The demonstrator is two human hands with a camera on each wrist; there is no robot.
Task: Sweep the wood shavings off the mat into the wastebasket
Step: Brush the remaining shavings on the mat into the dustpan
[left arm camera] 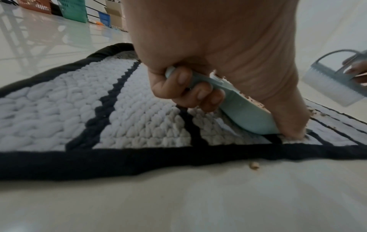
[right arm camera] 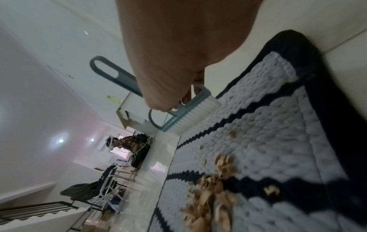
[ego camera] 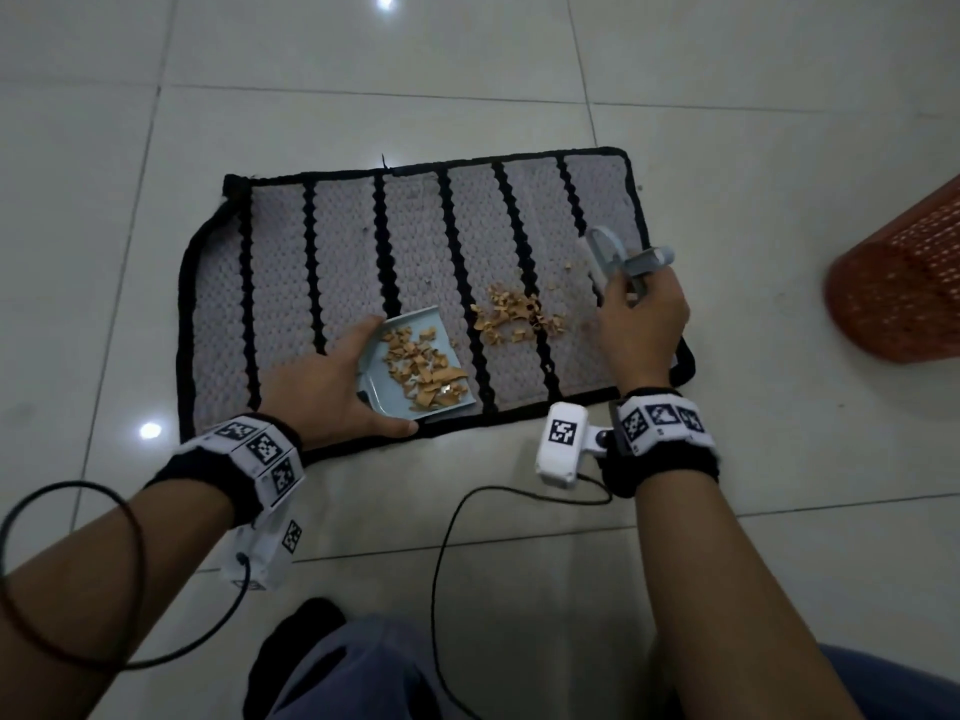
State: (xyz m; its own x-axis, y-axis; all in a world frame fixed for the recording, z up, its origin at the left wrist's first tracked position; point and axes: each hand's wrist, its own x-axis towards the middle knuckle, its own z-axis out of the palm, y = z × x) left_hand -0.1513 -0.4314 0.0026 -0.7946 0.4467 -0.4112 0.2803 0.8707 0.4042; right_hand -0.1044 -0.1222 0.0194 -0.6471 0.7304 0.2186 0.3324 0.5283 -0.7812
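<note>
Done: you have 1 heap of wood shavings [ego camera: 423, 368] in the dustpan [ego camera: 415, 366].
Left: 1 pile [ego camera: 517, 314] sits on the mat [ego camera: 291, 283], just beside the pan.
Hands: your left hand [ego camera: 332, 387] grips the dustpan; your right hand [ego camera: 641, 319] holds the brush [ego camera: 605, 252] up.
Wastebasket [ego camera: 904, 283]: on the floor right of the mat, nothing tipped in yet, I think.

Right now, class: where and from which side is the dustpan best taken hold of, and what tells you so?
Grip the dustpan by its short handle at the near-left corner, coming from the left. Its open lip faces the loose shavings on the right, so that side must stay clear. The left hand already holds it there, fingers curled under the handle, keeping the loaded pan roughly level.
</note>
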